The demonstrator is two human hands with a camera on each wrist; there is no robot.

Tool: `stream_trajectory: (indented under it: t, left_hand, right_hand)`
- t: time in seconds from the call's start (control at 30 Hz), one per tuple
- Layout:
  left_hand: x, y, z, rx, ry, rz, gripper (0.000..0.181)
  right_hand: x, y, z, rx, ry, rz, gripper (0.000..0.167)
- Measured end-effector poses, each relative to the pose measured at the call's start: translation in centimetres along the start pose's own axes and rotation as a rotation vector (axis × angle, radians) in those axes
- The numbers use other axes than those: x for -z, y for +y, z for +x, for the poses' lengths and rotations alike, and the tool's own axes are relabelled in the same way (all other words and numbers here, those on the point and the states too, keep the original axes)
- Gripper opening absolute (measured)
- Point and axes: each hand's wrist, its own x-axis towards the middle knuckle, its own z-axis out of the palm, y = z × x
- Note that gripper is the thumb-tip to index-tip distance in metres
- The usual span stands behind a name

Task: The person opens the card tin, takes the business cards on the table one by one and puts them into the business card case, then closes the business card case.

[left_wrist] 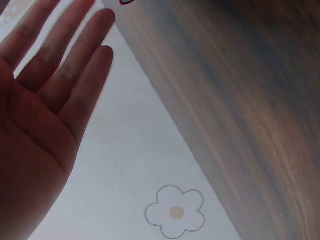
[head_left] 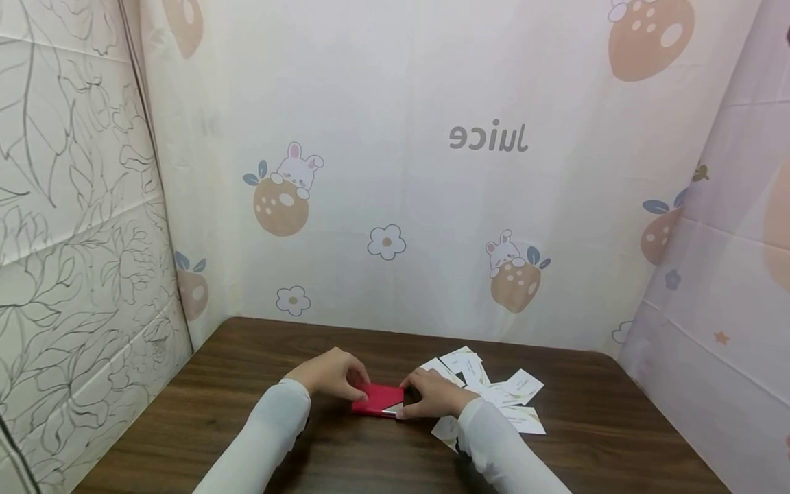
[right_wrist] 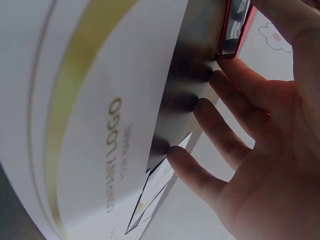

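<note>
A flat red card case [head_left: 378,399] with a silvery trim lies on the brown table between both hands. At its left end, the thumb and fingers of my left hand [head_left: 330,374] hold the case. My right hand [head_left: 435,394] pinches its right end between thumb and index finger. In the right wrist view, the case's shiny metal edge [right_wrist: 235,30] shows by the index fingertip, with the other fingers spread on the table. Only a sliver of the case's corner [left_wrist: 127,1] enters the left wrist view, above the extended fingers of that hand.
Several white business cards [head_left: 523,418] with gold curves lie loosely overlapped around and beyond the right hand. One card [right_wrist: 100,100] is close to the right wrist camera. Patterned cloth [head_left: 395,171] walls the table [head_left: 247,363] at the back and sides.
</note>
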Motion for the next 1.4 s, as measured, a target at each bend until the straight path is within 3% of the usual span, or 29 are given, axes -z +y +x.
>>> stream_trajectory:
  t: [0.13, 0.27, 0.5, 0.73, 0.93, 1.2, 1.4]
  left_hand:
    - [-0.5, 0.4, -0.1, 0.011, -0.036, 0.027, 0.038]
    - [-1.0, 0.8, 0.0, 0.008, -0.046, 0.061, 0.046]
    - [-1.7, 1.3, 0.6, 0.032, -0.046, 0.188, 0.043]
    - [-2.0, 1.6, 0.5, 0.028, -0.026, 0.198, 0.036]
    - [-1.5, 1.5, 0.3, 0.016, -0.021, 0.155, 0.03]
    - [-0.3, 0.8, -0.2, -0.011, -0.001, -0.016, 0.01]
    - [0.5, 0.6, -0.3, -0.045, 0.032, -0.071, 0.011]
  right_hand:
    - [0.1, 0.0, 0.0, -0.013, -0.008, 0.008, 0.05]
    - [0.0, -0.1, -0.1, -0.013, -0.005, 0.002, 0.05]
    - [-0.1, 0.0, -0.4, -0.012, -0.001, -0.011, 0.049]
    - [-0.2, -0.1, -0.7, 0.007, 0.009, -0.009, 0.049]
    - [-0.2, 0.0, -0.9, 0.005, 0.012, -0.015, 0.05]
    - [0.1, -0.3, -0.8, -0.003, 0.002, 0.01, 0.051]
    - [0.1, -0.4, -0.7, 0.019, 0.031, 0.006, 0.051]
